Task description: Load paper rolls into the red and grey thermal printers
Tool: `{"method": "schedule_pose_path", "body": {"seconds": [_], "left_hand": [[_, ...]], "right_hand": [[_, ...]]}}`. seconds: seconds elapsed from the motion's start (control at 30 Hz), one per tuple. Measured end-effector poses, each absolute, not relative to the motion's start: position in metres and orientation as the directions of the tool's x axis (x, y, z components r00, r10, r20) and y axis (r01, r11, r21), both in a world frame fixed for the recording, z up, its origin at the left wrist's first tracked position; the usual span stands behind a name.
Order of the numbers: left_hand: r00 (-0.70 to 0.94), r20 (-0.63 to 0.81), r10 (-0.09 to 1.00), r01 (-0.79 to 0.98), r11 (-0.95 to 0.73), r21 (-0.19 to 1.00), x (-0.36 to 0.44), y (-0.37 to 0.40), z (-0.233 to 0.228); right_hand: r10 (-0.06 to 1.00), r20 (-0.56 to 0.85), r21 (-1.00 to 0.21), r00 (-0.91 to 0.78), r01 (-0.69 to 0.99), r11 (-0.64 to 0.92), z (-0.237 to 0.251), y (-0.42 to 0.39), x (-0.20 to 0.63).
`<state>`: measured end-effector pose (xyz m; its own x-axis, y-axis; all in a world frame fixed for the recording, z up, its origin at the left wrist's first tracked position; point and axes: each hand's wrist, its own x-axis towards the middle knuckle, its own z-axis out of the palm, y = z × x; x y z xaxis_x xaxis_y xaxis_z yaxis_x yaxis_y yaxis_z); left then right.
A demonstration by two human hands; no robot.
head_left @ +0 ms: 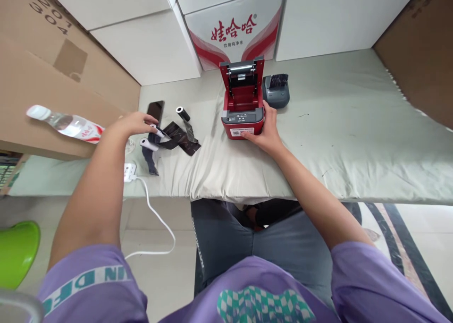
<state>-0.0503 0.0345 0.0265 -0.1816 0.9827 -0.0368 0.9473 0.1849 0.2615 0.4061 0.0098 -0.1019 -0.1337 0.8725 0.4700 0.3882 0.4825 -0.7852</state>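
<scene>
The red and dark grey receipt printer (244, 118) stands on the covered table with its lid (242, 72) raised. Its inner paper bay (244, 98) looks bare. My right hand (268, 133) grips the printer's right front corner, thumb across the front by a white label. On the left, the fingers of my left hand (138, 124) are closed on a small paper roll (159, 133) that trails a black strip (170, 143). Close by lie a white roll (148, 144) with a dark tail and a black roll (183, 114) with its strip unwound.
Behind the red printer's right side sits a small grey printer (276, 91). A phone (155, 110) lies beyond my left hand. A water bottle (69, 124), a white power strip (130, 172) with its cable, and a cardboard box (71, 77) are left; white cartons (233, 35) line the back.
</scene>
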Motion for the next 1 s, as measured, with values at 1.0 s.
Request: {"method": "schedule_pose_path", "body": {"seconds": [1.0], "left_hand": [[-0.422, 0.484, 0.767, 0.497, -0.251, 0.831, 0.148, 0.052, -0.018]], "right_hand": [[0.908, 0.405, -0.808, -0.105, 0.423, 0.41, -0.086, -0.003, 0.404]]}}
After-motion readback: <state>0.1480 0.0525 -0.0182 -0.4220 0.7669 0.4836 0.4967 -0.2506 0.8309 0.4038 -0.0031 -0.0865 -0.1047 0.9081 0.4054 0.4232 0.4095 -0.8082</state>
